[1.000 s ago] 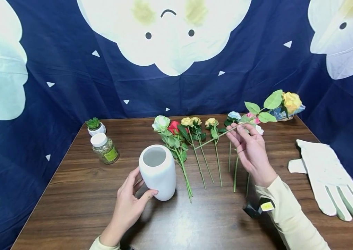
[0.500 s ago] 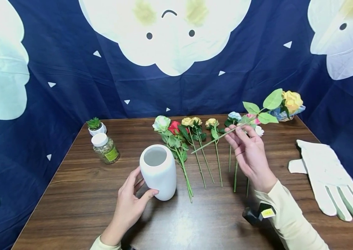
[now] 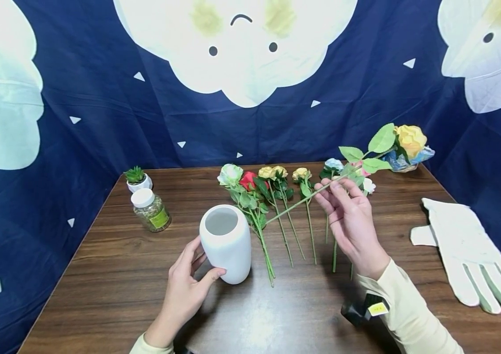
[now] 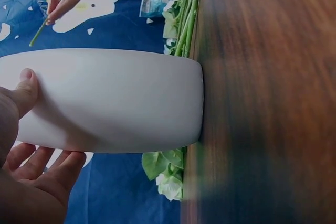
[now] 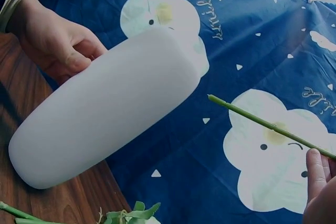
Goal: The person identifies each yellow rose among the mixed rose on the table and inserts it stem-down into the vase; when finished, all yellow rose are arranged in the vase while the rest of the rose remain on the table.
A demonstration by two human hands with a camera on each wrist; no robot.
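A white vase stands on the wooden table, its mouth facing up. My left hand grips it low on the left side, thumb in front and fingers round the back; the left wrist view shows the same hold. Above the table, my right hand pinches the green stem of a yellow rose between thumb and fingers. The bloom points to the upper right. In the right wrist view the bare stem end is apart from the vase, to its right.
Several artificial flowers lie behind and right of the vase, including a pale green rose and a red rose. A lidded jar and a potted succulent stand at left. White gloves lie at right; a blue plastic-wrapped item sits behind.
My right hand has shifted slightly left with the yellow rose, and the stem's lower end has come down and closer to the vase. My left hand and the vase have stayed in place.
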